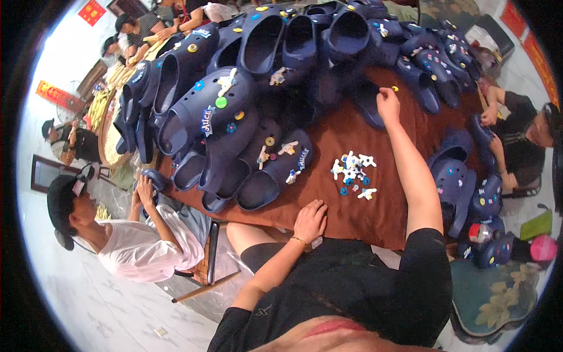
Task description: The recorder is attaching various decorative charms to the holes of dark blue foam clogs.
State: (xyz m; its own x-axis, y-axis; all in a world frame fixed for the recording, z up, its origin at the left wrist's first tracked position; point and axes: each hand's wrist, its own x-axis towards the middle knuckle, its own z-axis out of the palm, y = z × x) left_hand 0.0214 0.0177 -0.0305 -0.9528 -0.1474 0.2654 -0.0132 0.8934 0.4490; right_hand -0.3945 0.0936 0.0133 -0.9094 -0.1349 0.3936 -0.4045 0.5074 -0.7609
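Black shirt [346, 287] below, navy clogs [208, 97] bear colourful charms [227, 82]

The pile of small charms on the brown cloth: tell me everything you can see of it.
The pile of small charms lies loose on the brown cloth: mostly white, figure-like pieces overlapping in a heap, with small blue flower shapes along its near side. One white piece lies nearer the person. They look like moulded rubber or plastic; finer detail is too small to tell. Neither the left hand nor the right hand touches it.
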